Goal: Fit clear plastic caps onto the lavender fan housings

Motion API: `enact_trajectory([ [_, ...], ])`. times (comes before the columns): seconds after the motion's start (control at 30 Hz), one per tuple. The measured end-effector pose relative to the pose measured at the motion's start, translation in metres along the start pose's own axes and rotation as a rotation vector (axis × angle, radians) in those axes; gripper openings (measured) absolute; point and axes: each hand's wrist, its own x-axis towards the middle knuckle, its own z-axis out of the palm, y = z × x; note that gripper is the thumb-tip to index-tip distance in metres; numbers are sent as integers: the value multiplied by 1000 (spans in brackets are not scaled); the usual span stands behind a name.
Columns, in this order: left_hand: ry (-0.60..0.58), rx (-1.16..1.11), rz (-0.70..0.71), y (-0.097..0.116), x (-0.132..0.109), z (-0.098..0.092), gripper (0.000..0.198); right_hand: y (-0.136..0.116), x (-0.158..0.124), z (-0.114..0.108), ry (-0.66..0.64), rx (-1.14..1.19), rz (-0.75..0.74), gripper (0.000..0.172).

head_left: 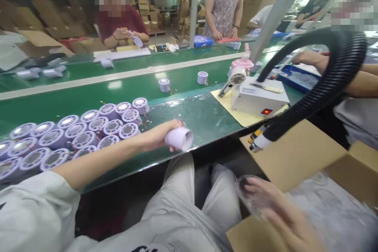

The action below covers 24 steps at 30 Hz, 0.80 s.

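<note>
My left hand point(171, 126) is wrapped round a lilac cylindrical housing point(178, 139), held tilted above the near edge of the workbench with its open end facing right. Blurred by motion, my right hand point(282, 206) is over the cardboard box at the lower right. Its fingers grip a clear, rounded plastic part point(248, 197), whose exact kind I cannot make out. Inside the box lies a pile of similar-looking clear plastic pieces point(333, 208). Left of my left hand, rows of lilac motor housings point(83, 140) stand upright, several with thin wires showing.
A white box-shaped device point(260, 100) with a lit red switch and a thick black hose point(321, 82) stands at the right. A white handheld fan point(234, 78) leans there. Two housings point(164, 85) sit on the green conveyor point(130, 80). Co-workers point(224, 4) are across and at the right.
</note>
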Motion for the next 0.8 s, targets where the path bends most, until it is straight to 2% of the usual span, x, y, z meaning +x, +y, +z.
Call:
enact_trajectory([
  [0.07,-248,-213,-191,-15,0,42,35,-21,11,11,-44,-105,-122,38],
  [0.13,-461,-328,-312,-30,1,74,37,-36,24,21,-40,-234,-221,40],
  [0.2,-595,-358,-315,-40,2,94,44,-44,33,26,-53,-349,-270,41],
  [0.27,-653,-295,-249,-44,3,103,52,-45,35,26,-94,-433,-288,42],
  [0.33,-665,-199,-212,-44,4,106,53,-44,33,25,-125,-481,-282,42],
  [0.43,-644,-16,-165,-36,3,106,40,-43,28,24,-111,-536,-223,35],
  [0.53,-572,251,49,-27,-3,107,24,-43,24,27,-163,-489,-163,19],
  [0.63,-460,398,220,-22,-9,109,19,-43,22,29,-256,-230,-63,16],
  [0.7,-367,420,257,-23,-13,109,17,-44,20,28,-278,-16,33,16],
  [0.8,-262,415,278,-31,-16,110,23,-46,19,27,-248,255,169,7],
])
